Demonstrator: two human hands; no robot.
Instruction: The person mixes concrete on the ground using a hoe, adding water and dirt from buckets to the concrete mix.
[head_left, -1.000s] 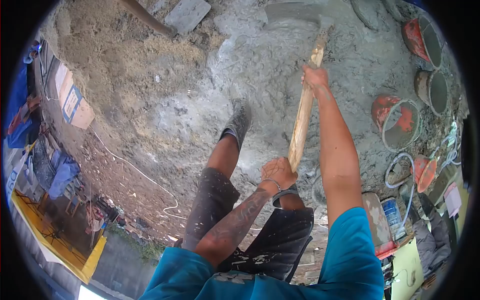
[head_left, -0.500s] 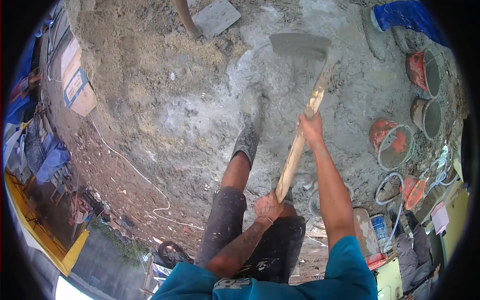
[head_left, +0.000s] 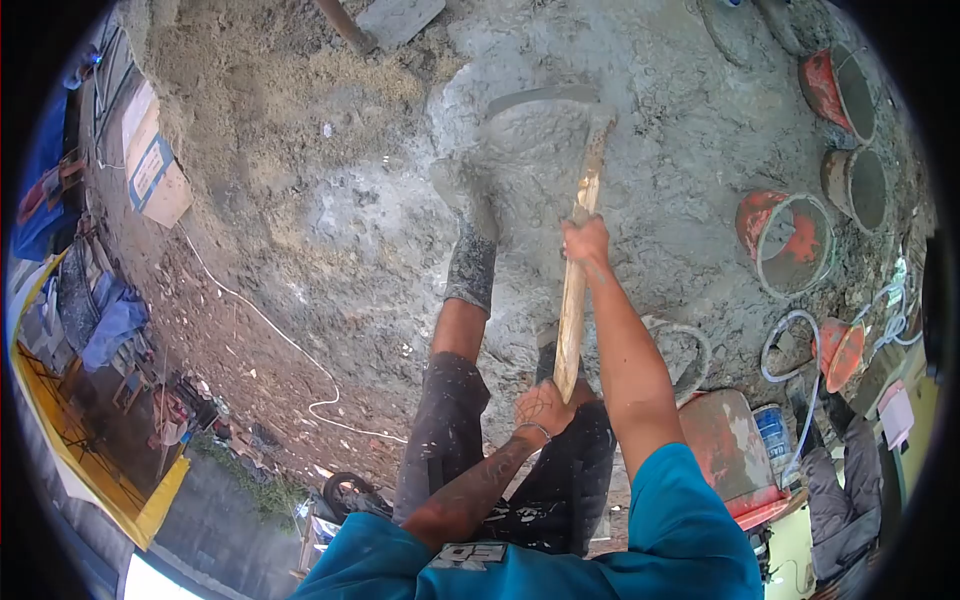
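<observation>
The hoe blade [head_left: 540,97] sits in the mortar heap [head_left: 660,150], ahead of the person's boot [head_left: 472,268]. On the handle [head_left: 573,310], the right hand [head_left: 587,241] is farther up and the left hand [head_left: 545,405] is at the near end. Buckets [head_left: 752,215] lie right of the heap, sand [head_left: 260,120] lies left.

Hoe handle [head_left: 572,300]: pale yellow wood, smeared grey. Mortar bed [head_left: 680,150]: wet grey. Sand [head_left: 260,120], far left: tan. Buckets [head_left: 785,240], right: orange-red, crusted grey. Shirt [head_left: 660,540]: teal. Shorts [head_left: 560,480]: black, flecked pale grey. Left forearm [head_left: 480,480]: dark tattoo pattern. Cord [head_left: 270,330], left: white.
</observation>
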